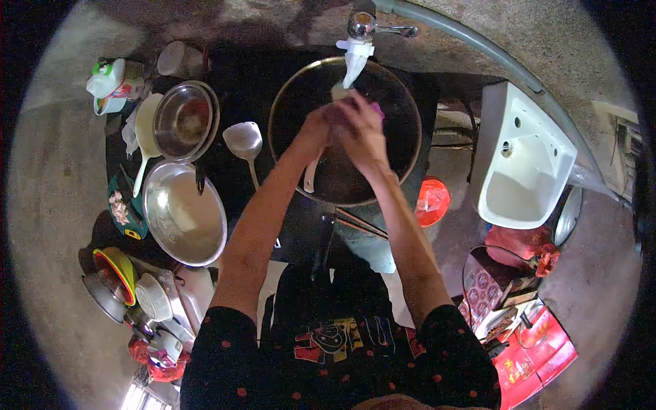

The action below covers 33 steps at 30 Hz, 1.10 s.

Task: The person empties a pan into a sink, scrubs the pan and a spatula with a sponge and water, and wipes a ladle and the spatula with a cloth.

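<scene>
A large dark wok (405, 154) stands before me with its rim below a metal tap (362, 25). A white spout attachment (355, 64) hangs from the tap over the wok. Inside the rim, my left hand (320, 123) and my right hand (365, 130) are together under the spout, blurred. What lies between them is too blurred to tell. A pink item (378, 110) shows beside my right hand's fingers. A pale handle (310, 174) rests against the near left of the wok, its upper end hidden below my left wrist.
A metal spatula (243, 141), glass lids (183, 120) and a metal basin (184, 215) are on the left. Chopsticks (361, 224) and a wok handle (323, 246) lie nearer me. At right are a red container (433, 201) and a white sink (528, 189).
</scene>
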### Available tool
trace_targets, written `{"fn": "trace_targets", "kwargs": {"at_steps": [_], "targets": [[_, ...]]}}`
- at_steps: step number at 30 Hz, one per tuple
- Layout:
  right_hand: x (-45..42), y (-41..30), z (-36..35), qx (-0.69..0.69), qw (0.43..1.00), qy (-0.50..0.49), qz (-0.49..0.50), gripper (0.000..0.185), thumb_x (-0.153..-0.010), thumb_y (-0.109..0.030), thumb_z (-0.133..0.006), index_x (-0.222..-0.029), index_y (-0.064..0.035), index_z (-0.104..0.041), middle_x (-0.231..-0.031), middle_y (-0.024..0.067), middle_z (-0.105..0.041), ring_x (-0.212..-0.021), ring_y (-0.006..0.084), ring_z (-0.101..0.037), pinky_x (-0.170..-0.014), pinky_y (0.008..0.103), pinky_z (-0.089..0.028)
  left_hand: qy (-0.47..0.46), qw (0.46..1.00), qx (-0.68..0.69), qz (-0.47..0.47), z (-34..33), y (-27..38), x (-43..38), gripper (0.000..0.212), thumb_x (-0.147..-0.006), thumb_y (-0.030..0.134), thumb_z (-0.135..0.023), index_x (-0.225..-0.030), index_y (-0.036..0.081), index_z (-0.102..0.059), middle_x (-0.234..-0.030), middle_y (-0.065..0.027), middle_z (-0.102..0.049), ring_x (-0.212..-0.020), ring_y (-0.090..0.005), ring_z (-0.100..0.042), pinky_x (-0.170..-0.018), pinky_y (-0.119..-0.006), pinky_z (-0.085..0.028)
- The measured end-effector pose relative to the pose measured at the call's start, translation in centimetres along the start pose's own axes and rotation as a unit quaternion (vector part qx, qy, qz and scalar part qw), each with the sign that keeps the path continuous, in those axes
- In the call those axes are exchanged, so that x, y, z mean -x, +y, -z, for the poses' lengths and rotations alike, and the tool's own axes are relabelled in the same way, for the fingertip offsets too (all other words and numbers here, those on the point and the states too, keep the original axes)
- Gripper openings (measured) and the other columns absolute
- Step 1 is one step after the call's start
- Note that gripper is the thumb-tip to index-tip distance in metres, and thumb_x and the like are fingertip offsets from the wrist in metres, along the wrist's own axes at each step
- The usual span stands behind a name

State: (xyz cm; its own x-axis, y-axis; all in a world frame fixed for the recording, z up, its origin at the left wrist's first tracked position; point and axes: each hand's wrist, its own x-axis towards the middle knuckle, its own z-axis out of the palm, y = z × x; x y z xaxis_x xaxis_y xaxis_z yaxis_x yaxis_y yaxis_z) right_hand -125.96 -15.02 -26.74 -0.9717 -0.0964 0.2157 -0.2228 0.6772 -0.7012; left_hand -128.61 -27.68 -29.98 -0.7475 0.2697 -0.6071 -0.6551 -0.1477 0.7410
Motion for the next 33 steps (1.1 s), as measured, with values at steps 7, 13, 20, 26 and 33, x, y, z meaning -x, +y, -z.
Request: {"fn": "trace_targets", "kwargs": {"at_steps": [7, 13, 20, 26, 33], "targets": [[-3.2, 10.0, -3.9, -0.427, 0.817, -0.164, -0.350, 0.026, -0.084, -0.029, -0.050, -0.093, -0.0069, -0.060, -0.089, 0.0085, -0.062, -0.077, 0.0216, -0.059, -0.071, 0.0320, -0.047, -0.125, 0.990, -0.061, 0.017, -1.5, -1.0, 2.1, 0.022, -0.079, 0.017, -0.061, -0.098, 0.007, -0.057, -0.072, 0.0024, -0.054, -0.056, -0.0054, -0.047, -0.044, -0.018, -0.036], [1.5, 11.9, -6.6, -0.729, 0.596, -0.022, -0.335, 0.028, -0.083, -0.025, -0.051, -0.103, -0.0050, -0.053, -0.089, 0.0079, -0.058, -0.081, 0.0236, -0.057, -0.068, 0.0331, -0.048, 0.185, 0.947, -0.119, -0.233, -4.1, -9.4, -4.8, 0.029, -0.069, 0.023, -0.068, -0.090, 0.005, -0.061, -0.084, -0.0067, -0.052, -0.083, -0.0212, -0.049, -0.071, -0.035, -0.043], [6.4, 9.9, -6.3, -0.084, 0.957, -0.203, -0.190, 0.032, -0.087, -0.020, -0.042, -0.114, -0.0036, -0.049, -0.103, 0.0094, -0.058, -0.095, 0.0237, -0.054, -0.081, 0.0319, -0.045, 0.164, 0.932, -0.283, -0.159, -2.7, -8.5, -10.8, 0.032, -0.074, 0.035, -0.062, -0.082, 0.004, -0.063, -0.077, -0.0100, -0.061, -0.069, -0.0245, -0.060, -0.062, -0.038, -0.047], [5.9, 1.1, -0.6, -0.436, 0.776, -0.106, -0.443, 0.035, -0.087, -0.010, -0.044, -0.120, -0.0007, -0.044, -0.112, 0.0110, -0.054, -0.098, 0.0211, -0.054, -0.083, 0.0287, -0.044, 0.171, 0.952, 0.017, -0.252, 0.2, -9.9, -11.1, 0.024, -0.079, 0.025, -0.060, -0.087, 0.003, -0.058, -0.074, -0.0086, -0.060, -0.063, -0.0223, -0.060, -0.055, -0.036, -0.047], [3.3, 6.2, 0.1, 0.429, 0.872, -0.191, 0.140, 0.037, -0.088, -0.016, -0.043, -0.123, -0.0037, -0.042, -0.124, 0.0148, -0.045, -0.116, 0.0275, -0.041, -0.099, 0.0416, -0.032, 0.210, 0.658, -0.687, -0.224, -5.7, -3.6, -1.1, 0.031, -0.078, 0.014, -0.053, -0.108, 0.008, -0.051, -0.102, -0.0153, -0.056, -0.075, -0.0284, -0.062, -0.058, -0.038, -0.050]]}}
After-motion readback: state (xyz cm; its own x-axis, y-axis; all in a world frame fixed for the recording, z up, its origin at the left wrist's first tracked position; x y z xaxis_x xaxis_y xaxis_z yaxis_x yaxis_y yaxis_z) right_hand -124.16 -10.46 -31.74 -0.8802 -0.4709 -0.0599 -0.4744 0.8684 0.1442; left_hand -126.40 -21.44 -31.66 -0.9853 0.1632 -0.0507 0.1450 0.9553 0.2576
